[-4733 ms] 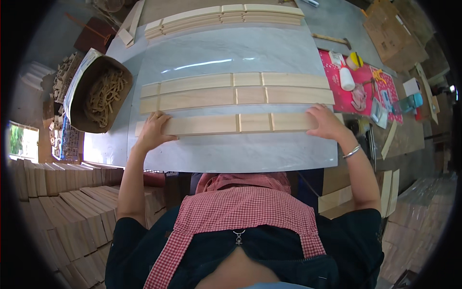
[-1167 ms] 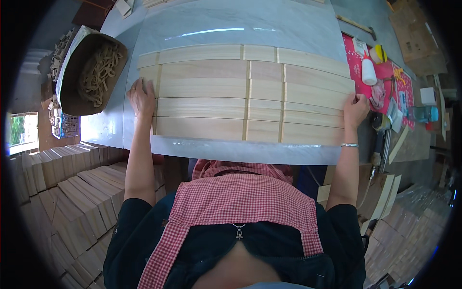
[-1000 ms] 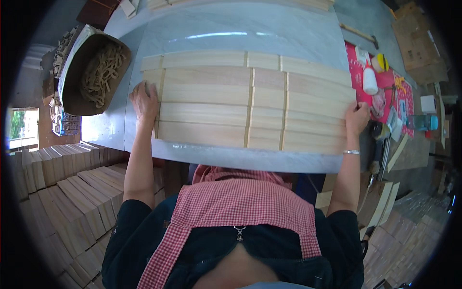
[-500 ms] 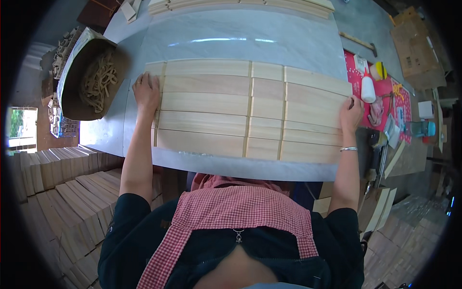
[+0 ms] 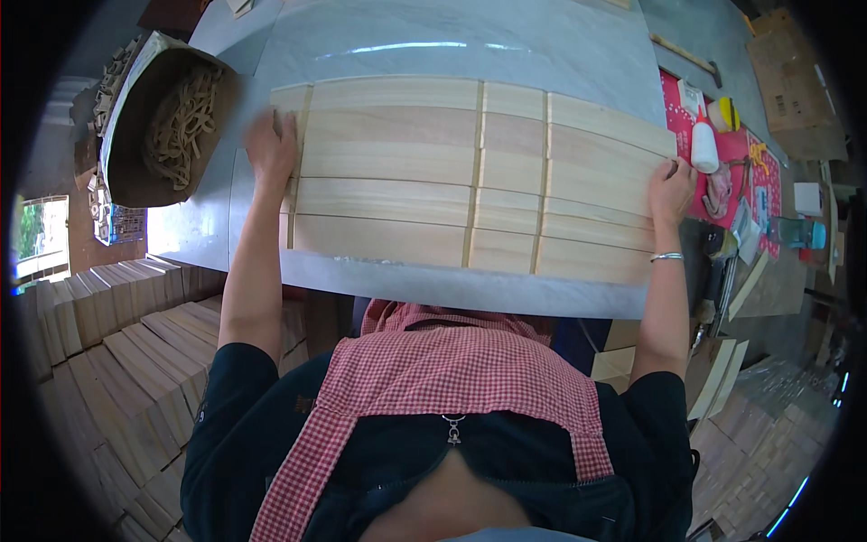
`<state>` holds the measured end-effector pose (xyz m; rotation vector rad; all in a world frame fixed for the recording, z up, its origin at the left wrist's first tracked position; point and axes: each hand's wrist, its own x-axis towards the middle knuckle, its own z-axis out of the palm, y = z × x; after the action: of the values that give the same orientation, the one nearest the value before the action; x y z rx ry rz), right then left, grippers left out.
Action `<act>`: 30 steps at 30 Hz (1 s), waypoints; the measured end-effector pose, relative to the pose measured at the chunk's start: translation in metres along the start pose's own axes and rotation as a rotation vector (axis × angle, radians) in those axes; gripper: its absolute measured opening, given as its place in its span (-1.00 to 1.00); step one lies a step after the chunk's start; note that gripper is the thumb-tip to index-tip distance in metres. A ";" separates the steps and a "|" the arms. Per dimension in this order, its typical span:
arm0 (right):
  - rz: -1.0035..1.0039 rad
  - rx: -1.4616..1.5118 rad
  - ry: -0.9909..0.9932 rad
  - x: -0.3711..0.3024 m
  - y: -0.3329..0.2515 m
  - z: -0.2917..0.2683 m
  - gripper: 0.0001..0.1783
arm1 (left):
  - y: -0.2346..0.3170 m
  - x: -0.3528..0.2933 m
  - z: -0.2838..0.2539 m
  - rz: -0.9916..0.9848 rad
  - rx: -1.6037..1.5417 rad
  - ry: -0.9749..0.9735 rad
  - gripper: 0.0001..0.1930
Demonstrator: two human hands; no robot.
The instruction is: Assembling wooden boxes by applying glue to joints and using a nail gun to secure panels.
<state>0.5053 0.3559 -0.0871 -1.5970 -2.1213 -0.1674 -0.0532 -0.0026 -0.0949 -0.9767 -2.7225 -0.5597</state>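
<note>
While the pale wood boards (image 5: 388,154) lie side by side on the counter (image 5: 560,54), my left fingers (image 5: 290,129) are bent by their left ends and my right fingers (image 5: 685,172) curl at their right ends. I can't tell if either squeezes. They look light, stiff and smooth, best held at both ends.

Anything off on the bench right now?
One thing: a pale, rough-looking patch on the gray tabletop near its front edge, just below the boards. Chipping or residue, can't tell. The boards' grooves roughly line up.
</note>
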 end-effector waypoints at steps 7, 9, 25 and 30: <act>0.034 -0.063 -0.065 -0.003 0.000 -0.005 -0.67 | -0.005 -0.001 0.000 0.007 0.010 -0.006 -0.45; -0.003 -0.053 0.027 -0.007 0.011 -0.003 -0.64 | -0.016 -0.005 0.003 0.046 0.012 0.069 -0.45; 0.081 0.011 0.037 -0.047 0.030 -0.010 -0.58 | -0.029 -0.044 -0.014 -0.068 0.028 0.001 -0.43; 0.070 0.003 0.051 -0.047 0.029 -0.009 -0.60 | -0.027 -0.042 -0.013 -0.050 0.030 0.002 -0.44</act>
<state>0.5447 0.3202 -0.1048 -1.6459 -2.0234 -0.1795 -0.0375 -0.0508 -0.1039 -0.9024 -2.7524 -0.5262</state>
